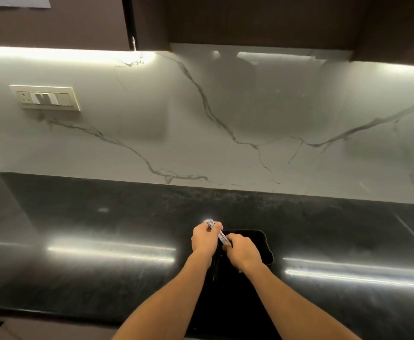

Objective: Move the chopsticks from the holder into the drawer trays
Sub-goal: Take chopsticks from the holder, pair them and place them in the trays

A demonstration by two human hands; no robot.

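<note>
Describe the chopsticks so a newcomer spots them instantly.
Start at the black counter below the marble wall. At its front middle, both hands meet over a black tray. The chopsticks are the pale patterned bundle slanting between left hand and right hand.

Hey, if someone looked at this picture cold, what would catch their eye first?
Probably the two bare hands low in the centre, the left hand and right hand both gripping a patterned bundle of chopsticks over a black holder on the dark countertop. Behind them, the white veined marble backsplash glows under cabinet lighting.
</note>
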